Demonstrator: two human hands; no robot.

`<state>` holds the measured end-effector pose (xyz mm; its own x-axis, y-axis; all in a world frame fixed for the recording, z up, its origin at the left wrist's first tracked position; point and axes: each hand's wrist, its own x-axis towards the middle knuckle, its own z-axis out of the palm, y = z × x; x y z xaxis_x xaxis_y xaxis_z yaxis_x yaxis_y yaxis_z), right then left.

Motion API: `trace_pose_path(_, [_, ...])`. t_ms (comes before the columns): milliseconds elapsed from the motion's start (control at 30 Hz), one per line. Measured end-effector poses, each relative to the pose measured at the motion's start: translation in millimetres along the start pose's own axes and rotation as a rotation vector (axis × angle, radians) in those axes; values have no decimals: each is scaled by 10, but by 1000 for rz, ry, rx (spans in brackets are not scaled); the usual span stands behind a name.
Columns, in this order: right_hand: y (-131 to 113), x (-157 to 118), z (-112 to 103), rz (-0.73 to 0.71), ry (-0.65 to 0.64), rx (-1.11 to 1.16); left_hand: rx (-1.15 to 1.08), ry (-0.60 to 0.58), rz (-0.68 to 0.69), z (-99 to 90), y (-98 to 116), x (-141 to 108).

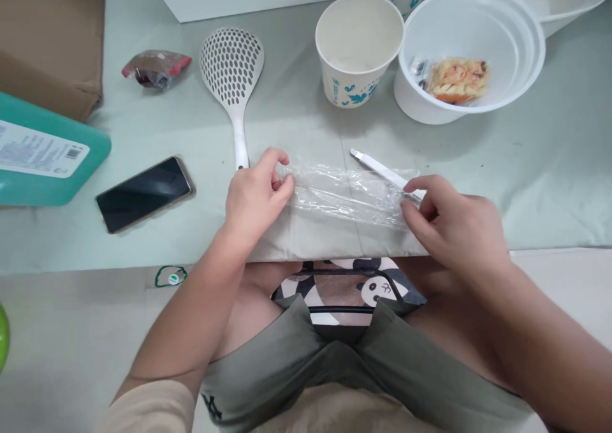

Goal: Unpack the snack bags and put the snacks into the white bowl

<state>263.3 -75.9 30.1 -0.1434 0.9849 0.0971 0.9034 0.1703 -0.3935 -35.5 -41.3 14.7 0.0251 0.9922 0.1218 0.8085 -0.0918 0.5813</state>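
Clear plastic film (342, 197) lies on the table (549, 171) near its front edge. The right hand (456, 226) pinches one end; whether the left hand (253, 197) grips the other cannot be told. Light, even tension, clear of the white utility knife (377, 169), would serve best.

The tablecloth (296, 136) is pale green, the plastic film (344, 194) colourless, the utility knife (382, 171) white. The white paper cup (358, 53) carries a teal leaf print; the shorts (268, 363) are olive green.
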Motion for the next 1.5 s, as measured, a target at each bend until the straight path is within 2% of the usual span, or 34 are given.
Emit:
trace_pose_path(67, [16, 1, 31, -22, -75, -94, 52, 15, 13, 36, -26, 4])
trace_pose_path(200, [62, 24, 82, 48, -249, -241, 152, 77, 7, 93, -39, -2])
trace_pose_path(300, [51, 3, 65, 77, -297, -246, 156, 176, 114, 103, 31, -39])
trace_pose_path(367, [16, -27, 32, 45, -222, -235, 134, 176, 291, 113, 109, -72])
trace_pose_path(400, [-10, -42, 14, 15, -146, -232, 121, 134, 402, 124, 150, -86])
trace_pose_path(467, [-74, -66, -8, -71, 36, -206, 99, -10, 564, 161, 222, -109])
trace_pose_path(533, [-144, -79, 13, -210, 127, -115, 91, -149, 612, 209, 270, -121])
trace_pose_path(567, [-176, -83, 47, -298, 114, -48, 98, -203, 599, 232, 285, -125])
trace_pose_path(667, [-229, -93, 216, -506, -50, 82, 178, -308, 495, 280, 310, -126])
trace_pose_path(733, [-223, -103, 332, -503, -110, 54, 244, -352, 434, 291, 323, -120])
trace_pose_path(833, [-185, -115, 412, -457, -132, 21, 318, -375, 352, 288, 343, -106])
trace_pose_path(1033, [-154, -81, 346, -445, -104, 29, 345, -365, 270, 264, 322, -69])
trace_pose_path(1267, [-133, -42, 260, -464, -75, 16, 293, -197, 189, 176, 344, 69])
trace_pose_path(1500, [-107, -27, 247, -414, 19, -2, 177, -383, 285, 71, 331, 103])
